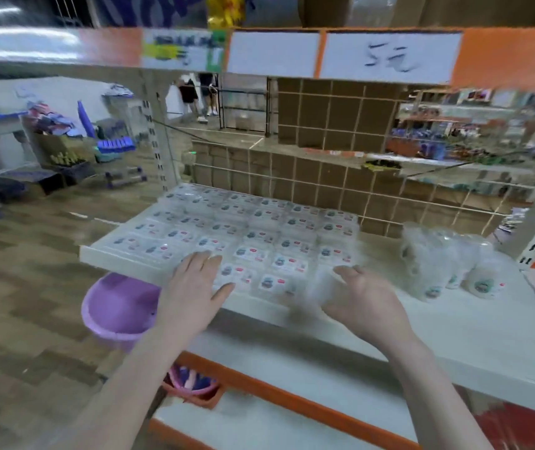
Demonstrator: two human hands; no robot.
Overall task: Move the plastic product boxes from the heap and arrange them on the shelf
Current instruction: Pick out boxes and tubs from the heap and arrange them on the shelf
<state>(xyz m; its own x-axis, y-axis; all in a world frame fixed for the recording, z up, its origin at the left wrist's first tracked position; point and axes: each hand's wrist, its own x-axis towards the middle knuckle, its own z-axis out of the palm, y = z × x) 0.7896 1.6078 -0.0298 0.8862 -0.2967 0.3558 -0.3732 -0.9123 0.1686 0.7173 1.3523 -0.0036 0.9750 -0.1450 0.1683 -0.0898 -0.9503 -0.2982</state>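
Sideways, blurred box, right hand gripping

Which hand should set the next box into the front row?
Right. The right hand already grips a clear box at the row's open end, near the heap. The left hand lies flat on the arranged boxes.
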